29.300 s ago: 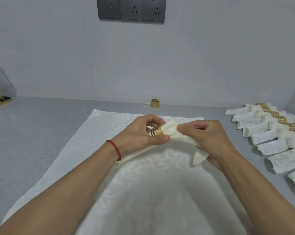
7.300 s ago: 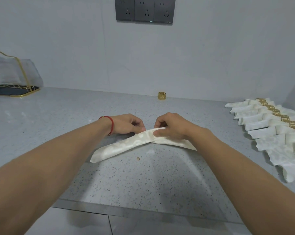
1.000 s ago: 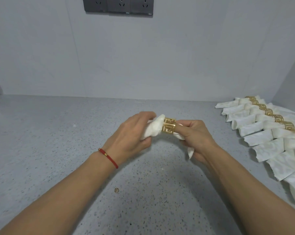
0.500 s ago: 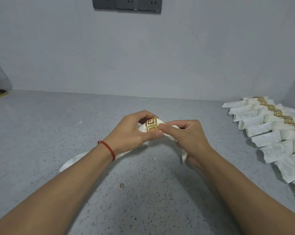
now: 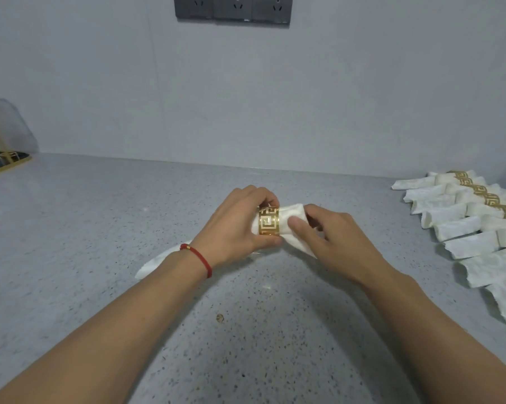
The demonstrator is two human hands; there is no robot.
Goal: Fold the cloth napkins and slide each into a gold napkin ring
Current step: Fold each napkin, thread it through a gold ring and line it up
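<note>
Grey speckled stone countertop (image 5: 100,228) runs back to a plain pale wall, where a dark strip of power sockets (image 5: 232,8) sits high up. Above the middle of the counter the person holds a folded white patterned cloth napkin (image 5: 295,215) with a gold cut-out napkin ring (image 5: 269,221) round it. The left hand (image 5: 234,225), with a red cord bracelet (image 5: 197,256) on its wrist, curls round the ring: fingers over the top, thumb underneath, so the ring sits at that hand's fingertips. The right hand (image 5: 330,237) lies just beside the ring on its right, thumb pressed on top of the napkin's rounded end and fingers curled behind it, pinching the cloth. One tail of the napkin trails down and left beneath the left wrist, its tip resting on the counter; another tail shows below the right hand.

Well apart, along the counter's right edge, a row of finished white napkins in gold rings (image 5: 479,217) lies overlapped. At the far left edge stands a clear domed cover on a gold-rimmed tray (image 5: 4,147).
</note>
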